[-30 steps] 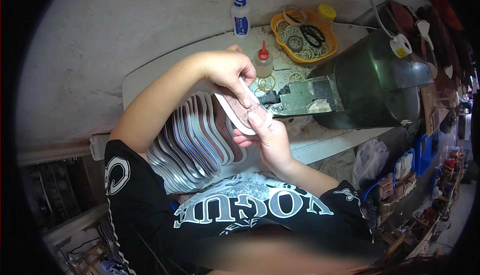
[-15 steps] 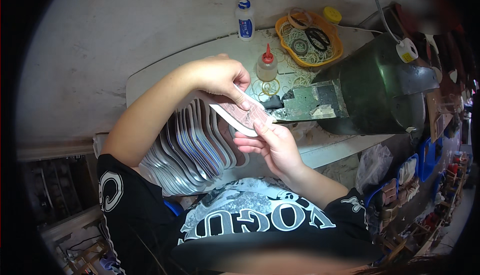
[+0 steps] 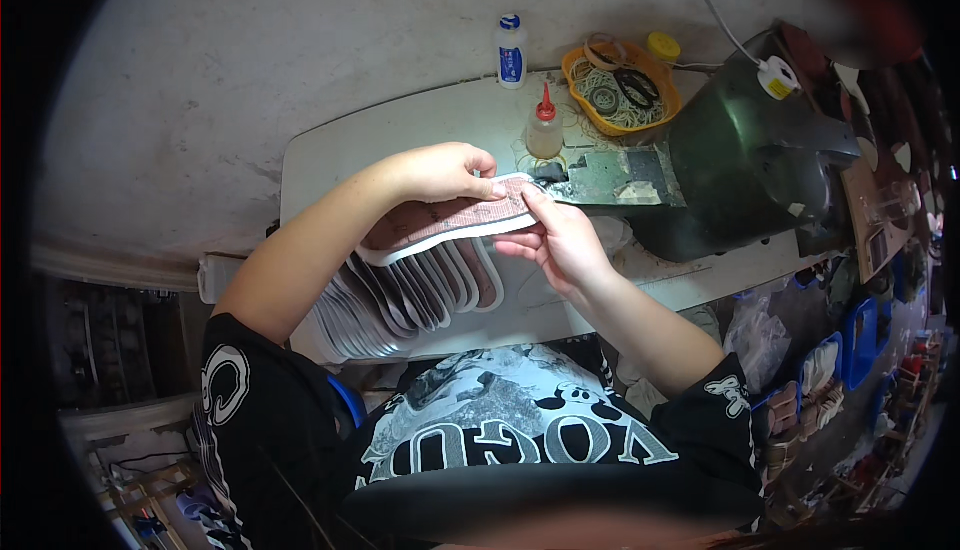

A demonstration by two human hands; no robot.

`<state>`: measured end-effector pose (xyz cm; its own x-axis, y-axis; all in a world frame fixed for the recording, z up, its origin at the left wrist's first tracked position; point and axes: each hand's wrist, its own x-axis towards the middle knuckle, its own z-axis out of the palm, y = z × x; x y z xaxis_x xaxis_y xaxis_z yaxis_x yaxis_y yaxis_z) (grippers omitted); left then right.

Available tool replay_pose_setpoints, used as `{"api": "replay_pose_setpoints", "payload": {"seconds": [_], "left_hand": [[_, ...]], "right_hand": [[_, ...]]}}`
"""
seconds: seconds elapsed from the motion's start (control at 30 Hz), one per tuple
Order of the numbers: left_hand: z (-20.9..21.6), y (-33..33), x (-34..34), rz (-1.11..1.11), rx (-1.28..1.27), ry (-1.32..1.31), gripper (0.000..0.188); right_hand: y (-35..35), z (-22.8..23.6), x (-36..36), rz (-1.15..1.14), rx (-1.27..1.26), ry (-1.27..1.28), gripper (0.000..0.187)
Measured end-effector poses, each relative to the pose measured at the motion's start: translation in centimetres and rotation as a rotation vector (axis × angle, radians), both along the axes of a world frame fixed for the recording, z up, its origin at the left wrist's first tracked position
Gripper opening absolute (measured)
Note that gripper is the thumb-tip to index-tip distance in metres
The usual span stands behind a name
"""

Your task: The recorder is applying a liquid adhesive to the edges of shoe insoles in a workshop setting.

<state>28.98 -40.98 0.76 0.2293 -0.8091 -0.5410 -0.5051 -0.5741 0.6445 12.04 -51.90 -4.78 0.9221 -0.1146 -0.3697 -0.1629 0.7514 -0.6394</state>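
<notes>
Between my two hands is a shoe insole (image 3: pixel 445 218), pinkish brown with a white rim, lying nearly level above the table. My left hand (image 3: pixel 450 172) pinches its far edge near the toe end, thumb on top. At the right end, my right hand (image 3: pixel 565 240) grips it between the thumb on top and the fingers below. Under the insole and my left forearm, a fanned row of similar insoles (image 3: pixel 400 300) overlaps on the table; part of it is hidden. Just past my hands is the green metal plate (image 3: pixel 600 188) of a machine.
The dark green machine housing (image 3: pixel 740 170) fills the table's right side. Behind my hands stand a red-tipped squeeze bottle (image 3: pixel 545 135) and a white-and-blue bottle (image 3: pixel 511 58). An orange basket (image 3: pixel 632 130) holds pale rubber bands and tape rolls. Blue crates (image 3: pixel 862 328) are on the right.
The insole has turned from steeply slanted to nearly level, its left end swinging toward my left forearm. Both hands keep hold of it. The whole view has shifted slightly.
</notes>
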Motion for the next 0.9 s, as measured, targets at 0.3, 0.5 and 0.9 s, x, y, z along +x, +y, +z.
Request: {"api": "replay_pose_setpoints", "payload": {"seconds": [0.3,0.5,0.9], "left_hand": [[-2.3,1.5,-1.8,0.338,-0.136,0.333,0.028],[-2.0,1.0,-3.7,0.498,-0.014,0.382,0.029],[-1.9,0.3,-2.0,0.469,-0.006,0.471,0.047]], "right_hand": [[-0.2,-0.9,0.1,0.023,-0.104,-0.032,0.031],[-1.0,-1.7,-0.1,0.039,-0.116,-0.06,0.024],[-0.6,-0.4,-7.1,0.285,-0.264,0.037,0.031]]}}
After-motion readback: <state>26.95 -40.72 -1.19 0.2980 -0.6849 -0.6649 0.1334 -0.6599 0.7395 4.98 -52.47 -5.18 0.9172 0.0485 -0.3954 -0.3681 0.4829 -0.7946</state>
